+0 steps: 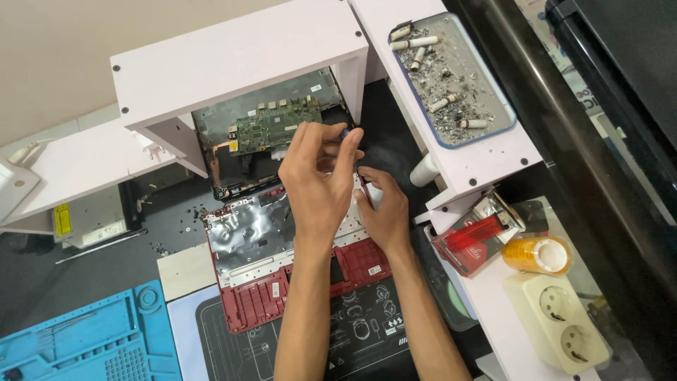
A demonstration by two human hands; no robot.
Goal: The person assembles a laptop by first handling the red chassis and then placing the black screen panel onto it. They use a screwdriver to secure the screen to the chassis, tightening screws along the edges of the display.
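Note:
My left hand (317,185) is raised over an opened laptop and pinches a small blue-tipped tool (344,132) between thumb and fingertips. Just below and to the right, my right hand (385,215) grips the upper right edge of the red laptop cover (254,296), whose inside is lined with silver foil. Behind the cover lies the dark laptop base (226,176) with a green circuit board (271,127), partly under a white shelf (233,56). The tool's tip is hidden by my fingers.
A blue-rimmed tray of cigarette butts (486,123) sits on the shelf at the right. Below it are a red packet (472,241), an orange tape roll (539,255) and a cream socket strip (564,324). A blue parts tray (84,346), black work mat (352,331) and grey drive (88,219) lie nearby.

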